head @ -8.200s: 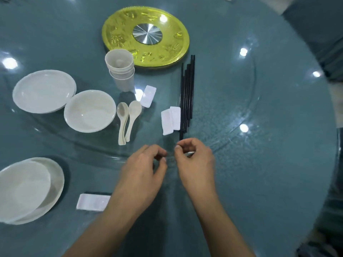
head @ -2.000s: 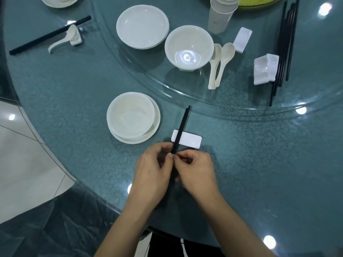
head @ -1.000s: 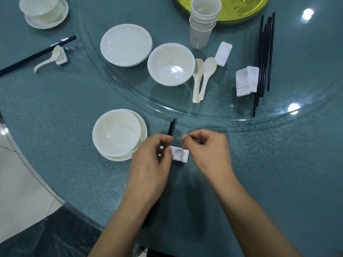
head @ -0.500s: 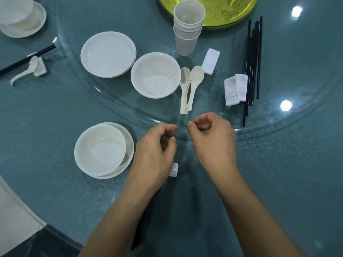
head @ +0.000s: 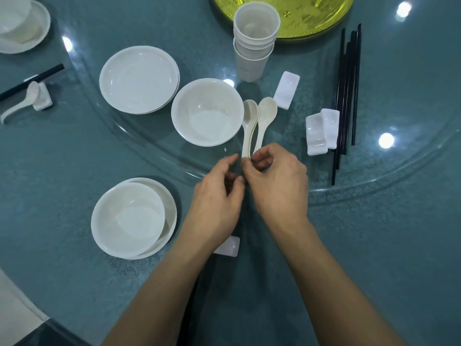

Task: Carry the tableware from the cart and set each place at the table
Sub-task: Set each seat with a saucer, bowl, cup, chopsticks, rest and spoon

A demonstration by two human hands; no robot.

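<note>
Bowl (head: 207, 112) sits just left of spoons (head: 259, 118); rests (head: 321, 131) and chopsticks (head: 348, 91) lie right.

The round teal surface (head: 374, 245) carries a clear glass turntable (head: 411, 96). Bright light spots (head: 386, 140) reflect on it. A pale floor (head: 12, 318) shows lower-left.

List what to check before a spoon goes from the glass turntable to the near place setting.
1. right hand grip on the spoons: cannot tell; its fingertips meet the handle ends.
2. One spoon separated: not ok; they lie side by side, handles together.
3. left hand free: ok; holds nothing visible.
4. chopstick rest at the near place: ok; it lies beside the bowl.
5. Room on that rest: cannot tell; half hidden.
</note>
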